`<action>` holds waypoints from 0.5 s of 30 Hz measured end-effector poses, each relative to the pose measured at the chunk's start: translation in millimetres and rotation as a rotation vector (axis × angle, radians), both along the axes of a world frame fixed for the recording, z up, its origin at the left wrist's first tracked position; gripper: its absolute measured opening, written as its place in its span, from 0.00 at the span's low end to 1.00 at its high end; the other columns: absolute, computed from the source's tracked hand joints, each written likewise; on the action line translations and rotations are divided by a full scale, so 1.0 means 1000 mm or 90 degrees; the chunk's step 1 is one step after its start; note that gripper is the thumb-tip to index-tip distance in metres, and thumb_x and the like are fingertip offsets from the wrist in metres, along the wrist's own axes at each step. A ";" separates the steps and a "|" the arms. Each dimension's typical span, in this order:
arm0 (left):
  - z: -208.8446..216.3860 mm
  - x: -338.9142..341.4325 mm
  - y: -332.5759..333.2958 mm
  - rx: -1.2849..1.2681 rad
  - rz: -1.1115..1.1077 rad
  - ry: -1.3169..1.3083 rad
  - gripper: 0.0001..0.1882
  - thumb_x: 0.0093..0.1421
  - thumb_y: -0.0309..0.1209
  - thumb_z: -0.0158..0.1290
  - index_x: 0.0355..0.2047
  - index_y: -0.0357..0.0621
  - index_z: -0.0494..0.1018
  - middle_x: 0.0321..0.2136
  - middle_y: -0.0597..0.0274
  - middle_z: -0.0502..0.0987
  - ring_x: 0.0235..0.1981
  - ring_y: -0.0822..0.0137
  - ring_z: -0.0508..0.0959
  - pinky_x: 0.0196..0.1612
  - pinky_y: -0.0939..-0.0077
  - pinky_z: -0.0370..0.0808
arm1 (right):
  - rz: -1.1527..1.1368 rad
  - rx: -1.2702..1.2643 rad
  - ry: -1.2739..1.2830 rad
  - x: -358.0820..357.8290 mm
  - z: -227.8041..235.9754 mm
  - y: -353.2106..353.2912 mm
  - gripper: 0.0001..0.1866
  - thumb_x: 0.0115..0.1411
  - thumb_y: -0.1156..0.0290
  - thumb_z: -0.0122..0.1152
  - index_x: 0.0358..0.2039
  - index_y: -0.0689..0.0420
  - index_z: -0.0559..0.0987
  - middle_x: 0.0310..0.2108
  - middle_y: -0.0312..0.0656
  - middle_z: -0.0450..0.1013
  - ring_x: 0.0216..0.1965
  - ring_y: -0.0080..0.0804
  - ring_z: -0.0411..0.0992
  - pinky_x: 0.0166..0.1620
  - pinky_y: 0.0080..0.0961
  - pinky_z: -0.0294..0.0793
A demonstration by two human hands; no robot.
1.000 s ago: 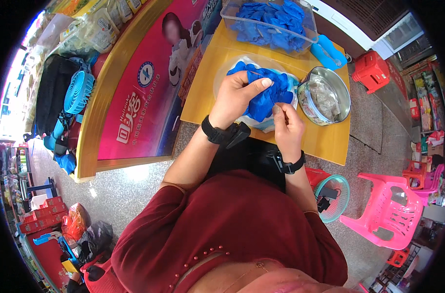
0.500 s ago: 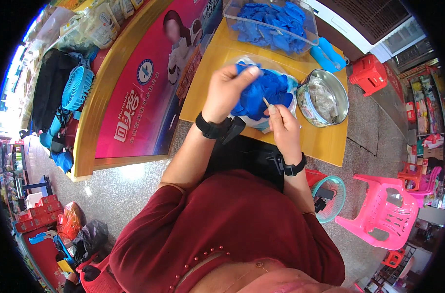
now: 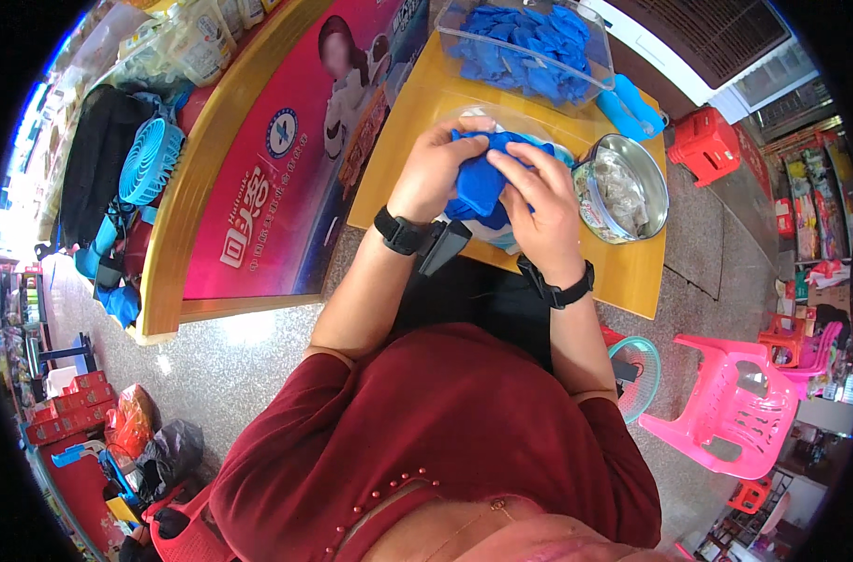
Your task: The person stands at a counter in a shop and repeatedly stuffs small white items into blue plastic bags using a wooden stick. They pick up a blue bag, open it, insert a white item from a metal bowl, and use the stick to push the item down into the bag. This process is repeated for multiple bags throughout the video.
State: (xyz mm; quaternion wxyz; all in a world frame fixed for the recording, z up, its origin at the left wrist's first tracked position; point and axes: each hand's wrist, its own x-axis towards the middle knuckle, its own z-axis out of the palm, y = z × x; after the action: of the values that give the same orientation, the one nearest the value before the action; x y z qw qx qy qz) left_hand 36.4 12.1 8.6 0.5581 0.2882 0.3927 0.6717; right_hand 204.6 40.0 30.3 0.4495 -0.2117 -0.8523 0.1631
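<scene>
Half a second ago the right hand (image 3: 546, 208) held a thin, pale stick low on the right side of the blue pile, with the left hand (image 3: 426, 178) lifted apart from it. Now the two hands have come together, the right one higher and further left, its fingers stretched over the blue cloth (image 3: 482, 183); the stick cannot be made out. The cloth shows a smoother, folded face where it was loose and crumpled.

The cloth sits between the two hands, right at the fingertips. The left grip is closed, thumb and forefinger pinching its upper left edge. The right grip is partly open, with the fingertips on the cloth's right side; whether the thumb presses from below, I cannot tell.

More blue pieces lie under the hands on the yellow table (image 3: 623, 281). The round tin (image 3: 584, 201) stands just beside the right hand, and the clear box (image 3: 600, 47), full of blue pieces, is beyond both hands.
</scene>
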 end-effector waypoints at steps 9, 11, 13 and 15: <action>0.004 0.030 0.000 0.168 0.251 0.267 0.15 0.63 0.31 0.55 0.49 0.39 0.70 0.30 0.69 0.74 0.28 0.80 0.71 0.29 0.87 0.69 | -0.064 -0.482 0.244 0.010 -0.019 0.006 0.06 0.60 0.73 0.61 0.29 0.62 0.78 0.19 0.34 0.72 0.20 0.15 0.68 0.23 0.15 0.67; 0.005 0.035 -0.007 0.210 0.113 0.206 0.11 0.58 0.27 0.61 0.40 0.40 0.75 0.34 0.69 0.74 0.36 0.78 0.74 0.38 0.85 0.72 | -0.024 -0.582 0.263 0.020 -0.023 0.011 0.06 0.61 0.73 0.60 0.28 0.61 0.78 0.18 0.33 0.71 0.20 0.16 0.68 0.22 0.15 0.65; 0.003 0.038 -0.007 0.211 0.055 0.364 0.12 0.55 0.26 0.64 0.39 0.41 0.76 0.36 0.68 0.76 0.38 0.78 0.74 0.38 0.82 0.73 | 0.005 -0.640 0.314 0.019 -0.020 0.008 0.06 0.61 0.74 0.59 0.28 0.60 0.77 0.20 0.33 0.71 0.19 0.16 0.67 0.21 0.15 0.63; 0.009 0.045 -0.010 0.186 0.082 0.411 0.17 0.50 0.28 0.68 0.39 0.41 0.77 0.34 0.66 0.77 0.37 0.76 0.75 0.38 0.79 0.74 | 0.042 -0.699 0.370 0.019 -0.019 0.007 0.05 0.61 0.75 0.58 0.28 0.61 0.76 0.22 0.33 0.72 0.20 0.17 0.68 0.22 0.15 0.65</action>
State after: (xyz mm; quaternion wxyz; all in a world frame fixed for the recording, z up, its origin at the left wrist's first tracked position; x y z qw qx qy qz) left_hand 81.7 1.6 17.1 0.3145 0.5368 0.4659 0.6292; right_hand 223.8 47.3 11.7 0.4833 -0.3325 -0.4932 0.6424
